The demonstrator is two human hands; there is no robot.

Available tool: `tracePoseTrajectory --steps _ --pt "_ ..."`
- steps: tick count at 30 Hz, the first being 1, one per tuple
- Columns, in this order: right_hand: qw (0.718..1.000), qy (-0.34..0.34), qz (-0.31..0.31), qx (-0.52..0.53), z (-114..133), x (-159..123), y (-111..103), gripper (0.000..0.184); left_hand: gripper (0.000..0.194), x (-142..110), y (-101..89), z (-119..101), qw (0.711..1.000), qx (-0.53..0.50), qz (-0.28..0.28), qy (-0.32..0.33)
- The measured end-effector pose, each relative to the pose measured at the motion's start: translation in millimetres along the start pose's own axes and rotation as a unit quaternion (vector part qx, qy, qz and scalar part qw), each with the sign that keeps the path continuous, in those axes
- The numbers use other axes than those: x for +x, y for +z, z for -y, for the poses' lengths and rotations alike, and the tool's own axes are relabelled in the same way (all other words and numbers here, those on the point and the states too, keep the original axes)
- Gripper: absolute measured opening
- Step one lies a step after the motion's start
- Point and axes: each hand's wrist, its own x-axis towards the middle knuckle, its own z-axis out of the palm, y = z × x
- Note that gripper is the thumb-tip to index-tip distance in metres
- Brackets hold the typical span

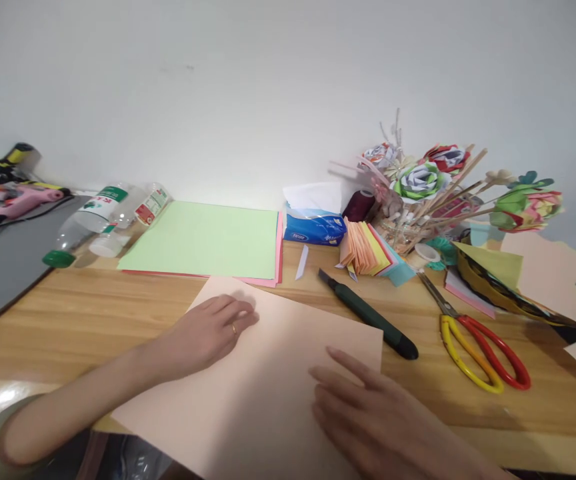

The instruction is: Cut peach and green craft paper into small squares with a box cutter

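Right hand (363, 407) closest, my fingers slightly parted, palm down over the near right part of a large pale peach sheet of paper (268, 373). Whether those fingertips press on it, I cannot tell. My left hand (218, 327), a ring on one finger, lies over the sheet's far left part with its fingers loosely bent. My hands are well apart, and neither grips anything. The sheet lies aslant on a wooden table (68, 313), its near left edge reaching past the table's edge.

Just beyond its right corner is a dark green craft knife (373, 317); farther right, scissors (450, 311) with one yellow and one red handle. Behind the sheet, from left to right, are a plastic bottle (88, 220) on its side, a light green paper stack (208, 240), a blue tissue pack (313, 228) and paper flowers (421, 181).
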Motion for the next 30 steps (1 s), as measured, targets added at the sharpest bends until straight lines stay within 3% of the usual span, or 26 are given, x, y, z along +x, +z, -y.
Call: tracePoseTrajectory --steps 3,8,14,16,18,20,22,26,28,30 --pt "1.000 -0.002 -0.015 -0.023 -13.6 -20.7 2.4 0.025 0.038 -4.8 -0.3 3.8 0.999 0.032 0.002 -0.001" --pt "0.996 -0.010 0.065 -0.052 -3.8 -47.5 7.7 0.050 0.039 -8.1 1.3 3.3 0.999 0.048 -0.011 0.010" --pt "1.000 0.014 -0.016 -0.008 16.5 -61.9 24.3 0.031 0.039 -12.4 4.9 -3.8 1.000 0.011 -0.019 0.007" --pt "0.993 0.071 -0.044 0.080 17.5 -55.7 22.6 0.026 0.039 -12.9 5.9 -4.6 0.999 -0.025 -0.027 -0.001" --pt "0.969 0.178 -0.054 0.163 15.8 -42.0 19.0 0.027 0.039 -12.1 6.7 -4.8 0.995 -0.091 -0.038 -0.017" --pt "0.931 0.308 -0.025 0.194 10.8 -23.0 17.2 0.031 0.037 -9.9 7.4 -5.0 0.980 -0.185 -0.049 -0.056" --pt "0.909 0.367 0.012 0.194 3.0 -2.4 19.1 0.028 0.035 -6.9 7.9 -5.3 0.950 -0.285 -0.058 -0.116" --pt "0.908 0.378 0.032 0.178 -13.9 30.6 28.9 0.047 0.037 -1.2 4.9 -4.5 0.895 -0.399 -0.084 -0.179" --pt "0.911 0.374 0.036 0.171 -19.1 39.6 32.3 0.046 0.038 0.7 0.7 -3.4 0.899 -0.396 -0.082 -0.168" --pt "0.916 0.364 0.036 0.164 -22.2 43.9 33.4 0.043 0.036 1.9 -3.8 -1.9 0.922 -0.352 -0.069 -0.149"
